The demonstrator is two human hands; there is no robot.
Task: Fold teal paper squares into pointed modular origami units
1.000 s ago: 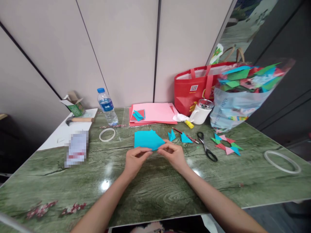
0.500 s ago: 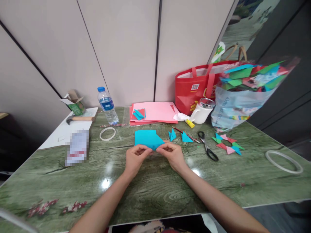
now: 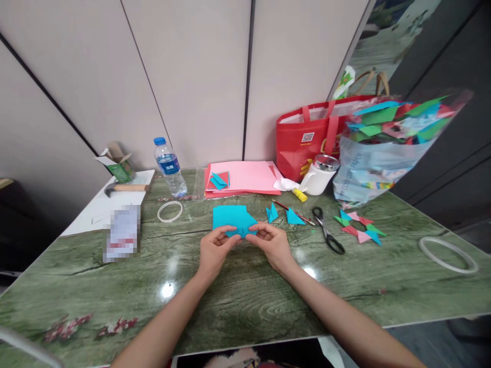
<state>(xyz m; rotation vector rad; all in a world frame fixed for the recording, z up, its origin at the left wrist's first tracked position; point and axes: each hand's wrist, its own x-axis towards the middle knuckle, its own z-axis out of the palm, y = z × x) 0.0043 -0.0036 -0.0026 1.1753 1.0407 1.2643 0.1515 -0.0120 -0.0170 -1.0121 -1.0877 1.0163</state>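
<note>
Near the middle of the table, my left hand (image 3: 215, 249) and my right hand (image 3: 271, 244) pinch a small piece of blue folding paper (image 3: 242, 231) between thumbs and fingers, one at each side. A crease shows down its middle. Just behind it lies blue paper (image 3: 229, 213) with straight edges, partly covered by my left fingers and the held piece. Two folded blue paper pieces (image 3: 294, 216) rest to the right of my right hand. Farther right is a ring of folded paper (image 3: 362, 237) in blue, pink, red and green.
Scissors (image 3: 327, 232) and a pencil (image 3: 284, 206) lie right of my hands. Behind stand a white mug (image 3: 319, 179), a red bag (image 3: 297, 145) and a plastic bag of colored paper (image 3: 368, 163). Pink sheets (image 3: 249, 176), a water bottle (image 3: 169, 166), a tape roll (image 3: 170, 220) and a hammer (image 3: 128, 187) are also there.
My fingers have shifted up onto the front of the blue paper, and its crease now shows between my thumbs. The held paper's right corner is now covered by my right fingers.
</note>
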